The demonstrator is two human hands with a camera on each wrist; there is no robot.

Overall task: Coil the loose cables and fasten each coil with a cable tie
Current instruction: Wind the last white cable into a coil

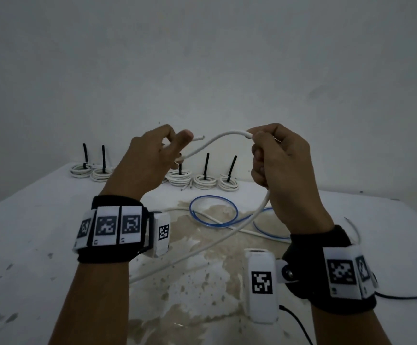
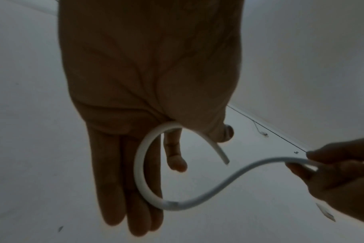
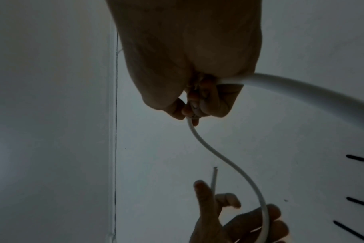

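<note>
Both hands are raised above the white table [image 1: 28,232]. A loose white cable [image 1: 217,139] arcs between them. My left hand [image 1: 177,143] pins the cable near its cut end under the thumb. In the left wrist view the cable [image 2: 139,164] bends in one loop across the straight fingers [image 2: 114,172], with the cut end [image 2: 226,162] sticking out free. My right hand [image 1: 264,155] is a fist round the cable. Below that fist the cable [image 1: 202,247] hangs down and trails over the table. The right wrist view shows thumb and fingers [image 3: 189,111] gripping the cable [image 3: 224,161].
Several finished white coils [image 1: 203,181], each with a black cable tie [image 1: 206,165] standing upright, line the table's back edge by the wall. A loose blue cable [image 1: 213,211] and another white cable [image 1: 247,231] lie mid-table over a brownish stain [image 1: 202,282].
</note>
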